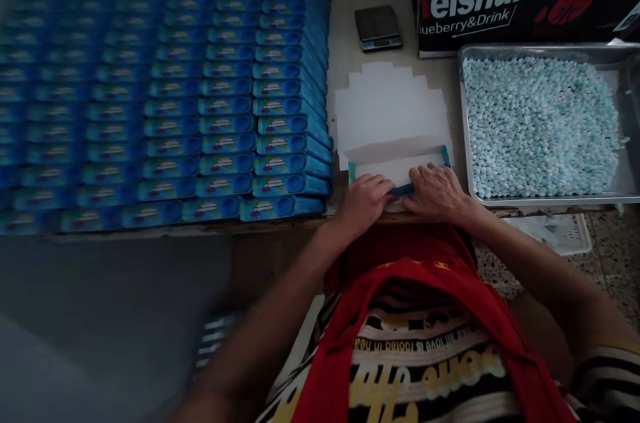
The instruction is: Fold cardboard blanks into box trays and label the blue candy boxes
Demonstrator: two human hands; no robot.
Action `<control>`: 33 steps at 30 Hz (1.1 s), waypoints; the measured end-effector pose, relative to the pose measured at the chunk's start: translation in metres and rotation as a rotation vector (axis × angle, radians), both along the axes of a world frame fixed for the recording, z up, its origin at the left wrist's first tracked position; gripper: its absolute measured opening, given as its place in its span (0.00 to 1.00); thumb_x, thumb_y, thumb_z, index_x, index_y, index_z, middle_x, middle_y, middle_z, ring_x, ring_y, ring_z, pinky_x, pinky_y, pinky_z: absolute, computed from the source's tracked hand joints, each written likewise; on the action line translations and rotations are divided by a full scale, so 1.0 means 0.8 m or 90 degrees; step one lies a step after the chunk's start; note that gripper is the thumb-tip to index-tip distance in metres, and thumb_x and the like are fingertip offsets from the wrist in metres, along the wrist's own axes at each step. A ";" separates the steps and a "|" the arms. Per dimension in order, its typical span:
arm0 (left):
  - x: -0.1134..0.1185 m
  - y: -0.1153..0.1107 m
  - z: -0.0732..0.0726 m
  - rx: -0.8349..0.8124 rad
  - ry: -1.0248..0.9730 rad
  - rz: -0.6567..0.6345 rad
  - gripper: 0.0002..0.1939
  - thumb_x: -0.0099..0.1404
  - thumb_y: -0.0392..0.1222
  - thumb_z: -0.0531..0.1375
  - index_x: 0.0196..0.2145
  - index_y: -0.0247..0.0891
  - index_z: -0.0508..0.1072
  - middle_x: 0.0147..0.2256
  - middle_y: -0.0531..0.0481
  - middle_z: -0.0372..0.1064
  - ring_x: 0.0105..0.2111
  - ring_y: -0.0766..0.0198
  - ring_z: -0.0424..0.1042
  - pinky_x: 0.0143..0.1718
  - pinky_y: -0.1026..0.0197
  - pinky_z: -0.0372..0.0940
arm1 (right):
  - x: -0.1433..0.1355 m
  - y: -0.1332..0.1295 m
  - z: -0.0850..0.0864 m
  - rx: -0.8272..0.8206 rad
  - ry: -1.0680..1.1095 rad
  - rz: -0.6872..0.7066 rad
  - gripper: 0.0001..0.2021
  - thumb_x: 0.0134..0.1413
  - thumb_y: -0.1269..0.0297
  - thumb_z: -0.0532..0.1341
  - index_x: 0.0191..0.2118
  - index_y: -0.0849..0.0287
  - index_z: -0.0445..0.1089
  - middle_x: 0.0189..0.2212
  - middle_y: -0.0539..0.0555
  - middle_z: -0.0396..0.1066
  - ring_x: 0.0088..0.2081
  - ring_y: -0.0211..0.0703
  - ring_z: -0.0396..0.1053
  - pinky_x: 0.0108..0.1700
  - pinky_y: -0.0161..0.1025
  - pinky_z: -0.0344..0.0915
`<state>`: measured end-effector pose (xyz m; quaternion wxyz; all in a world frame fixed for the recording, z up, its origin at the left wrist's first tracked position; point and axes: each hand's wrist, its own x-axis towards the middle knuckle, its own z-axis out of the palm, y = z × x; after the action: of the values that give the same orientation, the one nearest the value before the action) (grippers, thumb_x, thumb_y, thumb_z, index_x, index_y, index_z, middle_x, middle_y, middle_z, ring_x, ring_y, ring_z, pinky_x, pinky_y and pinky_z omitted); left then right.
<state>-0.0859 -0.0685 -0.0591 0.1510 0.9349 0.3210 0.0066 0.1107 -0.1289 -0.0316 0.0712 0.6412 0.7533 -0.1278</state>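
Both hands are on it now, left hand (369, 201) and right hand (434, 193) side by side, fingers curled snugly over the near edge of a part-folded, long white cardboard carton with a blue outer face (385, 168). It sits right at the near edge of the pale tabletop (345, 29), just in front of the wearer's red apron (415, 249). Just beyond, a flat white cardboard sheet with stepped edges (395, 106); whether it joins the carton, you can't tell. Over on the left, row upon row of stacked glossy blue boxes (280, 144)! To the right, a shallow rectangular metal tray (550, 200) carries a broad spread of small pale-blue and white pellets (540, 129). At the far side, a small dark square scale (379, 26), then a black cardboard box with white lettering (470, 19).
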 end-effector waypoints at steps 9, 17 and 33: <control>0.004 0.026 0.058 0.011 0.129 -0.161 0.10 0.69 0.30 0.59 0.40 0.38 0.80 0.37 0.46 0.79 0.39 0.56 0.77 0.38 0.58 0.65 | 0.005 -0.011 0.047 -0.122 0.073 0.033 0.22 0.71 0.52 0.62 0.59 0.65 0.67 0.48 0.66 0.80 0.47 0.57 0.79 0.45 0.44 0.69; 0.079 0.126 0.070 0.045 0.084 -0.319 0.12 0.65 0.28 0.57 0.31 0.36 0.79 0.39 0.43 0.78 0.48 0.55 0.74 0.49 0.56 0.66 | 0.113 0.026 0.071 0.159 0.155 0.319 0.16 0.61 0.77 0.63 0.47 0.50 0.80 0.58 0.51 0.76 0.68 0.56 0.61 0.71 0.62 0.52; -0.009 -0.038 0.032 -0.011 -0.011 0.202 0.19 0.81 0.44 0.50 0.38 0.39 0.78 0.37 0.44 0.79 0.40 0.54 0.77 0.40 0.56 0.65 | 0.008 -0.032 -0.002 0.144 0.248 0.041 0.15 0.75 0.68 0.51 0.56 0.58 0.73 0.49 0.60 0.75 0.50 0.49 0.67 0.53 0.45 0.65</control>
<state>-0.0930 -0.0985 -0.0339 0.1590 0.8709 0.4637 0.0353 0.1173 -0.1545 -0.0333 -0.1439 0.5841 0.7822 -0.1620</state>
